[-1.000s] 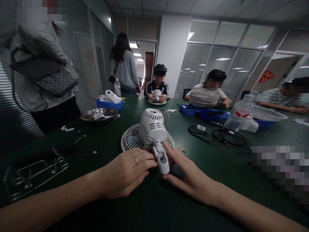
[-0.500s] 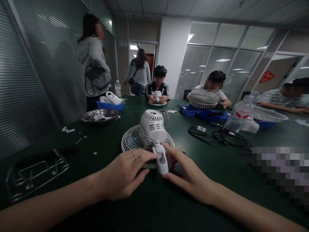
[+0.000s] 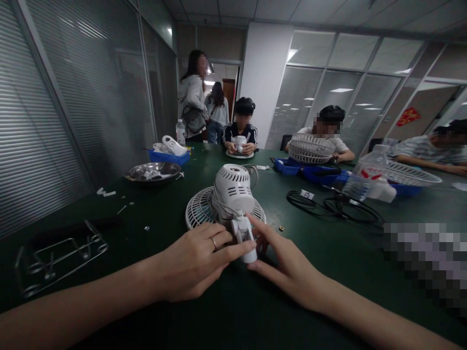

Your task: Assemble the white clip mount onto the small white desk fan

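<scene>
A white electric fan (image 3: 235, 194) lies face down on the table, its motor housing upward and its round grille (image 3: 195, 208) underneath. A white neck bracket (image 3: 241, 225) sticks out from the housing toward me. My right hand (image 3: 288, 260) grips this bracket from the right, thumb at its lower end and index finger near its top. My left hand (image 3: 199, 257) is at its left side, with the index fingertip laid across the bracket and the other fingers curled by the housing. What lies under those curled fingers is hidden.
On the green table (image 3: 204, 321), a metal wire stand (image 3: 60, 257) lies left, behind it a steel bowl (image 3: 153, 173) of small parts. A brass-coloured nut (image 3: 281, 228) and black cable (image 3: 335, 204) lie right. Blue trays (image 3: 170, 156) and a plastic bottle (image 3: 367, 172) stand farther back. Several people are around.
My left index finger has moved right and down onto the bracket. My right hand keeps its grip. The standing person at the back left has walked toward the doorway.
</scene>
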Motion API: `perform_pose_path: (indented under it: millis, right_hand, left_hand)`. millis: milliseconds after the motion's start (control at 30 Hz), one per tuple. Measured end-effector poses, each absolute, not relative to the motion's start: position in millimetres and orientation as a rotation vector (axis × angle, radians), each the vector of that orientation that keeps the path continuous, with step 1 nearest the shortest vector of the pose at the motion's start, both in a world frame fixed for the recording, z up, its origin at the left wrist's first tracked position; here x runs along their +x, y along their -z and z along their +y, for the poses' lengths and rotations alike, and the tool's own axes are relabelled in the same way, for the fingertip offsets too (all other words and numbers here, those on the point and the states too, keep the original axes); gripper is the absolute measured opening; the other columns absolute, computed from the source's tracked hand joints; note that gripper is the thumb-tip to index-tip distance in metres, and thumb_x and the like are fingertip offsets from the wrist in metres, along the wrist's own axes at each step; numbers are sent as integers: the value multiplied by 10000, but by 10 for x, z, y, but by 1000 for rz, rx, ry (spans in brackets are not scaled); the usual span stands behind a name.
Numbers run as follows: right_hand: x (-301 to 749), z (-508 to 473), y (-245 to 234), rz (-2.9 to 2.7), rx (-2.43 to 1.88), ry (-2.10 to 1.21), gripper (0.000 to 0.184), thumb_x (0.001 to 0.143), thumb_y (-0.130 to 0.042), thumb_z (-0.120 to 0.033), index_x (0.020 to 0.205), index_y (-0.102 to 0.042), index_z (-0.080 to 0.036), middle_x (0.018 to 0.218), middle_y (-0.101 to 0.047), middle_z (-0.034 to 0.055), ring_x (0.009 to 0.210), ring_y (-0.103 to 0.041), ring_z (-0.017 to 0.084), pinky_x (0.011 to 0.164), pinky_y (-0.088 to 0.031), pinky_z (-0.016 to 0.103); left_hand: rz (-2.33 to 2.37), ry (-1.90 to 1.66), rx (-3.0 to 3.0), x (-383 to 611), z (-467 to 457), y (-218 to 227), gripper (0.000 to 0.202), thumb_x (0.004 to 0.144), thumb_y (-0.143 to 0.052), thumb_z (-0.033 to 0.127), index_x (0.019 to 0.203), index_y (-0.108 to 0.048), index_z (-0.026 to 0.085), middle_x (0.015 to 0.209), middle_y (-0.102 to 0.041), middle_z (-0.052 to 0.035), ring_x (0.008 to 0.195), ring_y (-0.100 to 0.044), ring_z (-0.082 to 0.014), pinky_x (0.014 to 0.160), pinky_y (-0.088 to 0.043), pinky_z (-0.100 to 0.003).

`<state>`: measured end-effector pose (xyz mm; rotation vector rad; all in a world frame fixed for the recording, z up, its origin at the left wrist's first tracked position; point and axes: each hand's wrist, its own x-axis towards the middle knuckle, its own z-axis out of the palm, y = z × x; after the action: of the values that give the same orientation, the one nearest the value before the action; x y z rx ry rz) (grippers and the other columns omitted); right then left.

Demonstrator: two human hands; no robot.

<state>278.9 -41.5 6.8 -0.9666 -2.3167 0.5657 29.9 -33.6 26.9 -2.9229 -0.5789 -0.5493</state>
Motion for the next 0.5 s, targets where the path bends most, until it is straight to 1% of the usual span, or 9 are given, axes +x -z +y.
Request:
perform_pose_path:
  millis: [200, 333, 500]
  right_hand:
    - [2761, -443, -62, -2344, -993, -522, 728, 928, -545, -328, 1513, -113, -296, 1056, -628, 41, 841, -610, 166, 771, -490, 310]
    - [2758, -443, -57, -2360, -995, -507, 740, 932, -536, -313, 1510, -74, -323, 1034, -625, 22, 824, -605, 156, 764, -486, 301]
    - [2751, -438, -62, -2359, -986, -497, 735, 939, -525, -314, 1505, -59, -354, 1074, -624, 13, 859, -609, 156, 789, -488, 303]
  left_hand:
    - [-611, 604, -2886, 323, -354, -229, 537, 898, -474, 135, 1412, -333, 202, 1166, -616, -105, 1020, -565, -243, 868, -494, -400]
    - [-597, 598, -2874, 321, -354, -227, 526, 897, -478, 140, 1402, -340, 187, 1168, -614, -113, 1021, -562, -251, 850, -495, -397]
    - [-595, 587, -2871, 329, -353, -239, 519, 899, -473, 140, 1398, -335, 188, 1174, -612, -116, 1016, -567, -255, 845, -502, -405]
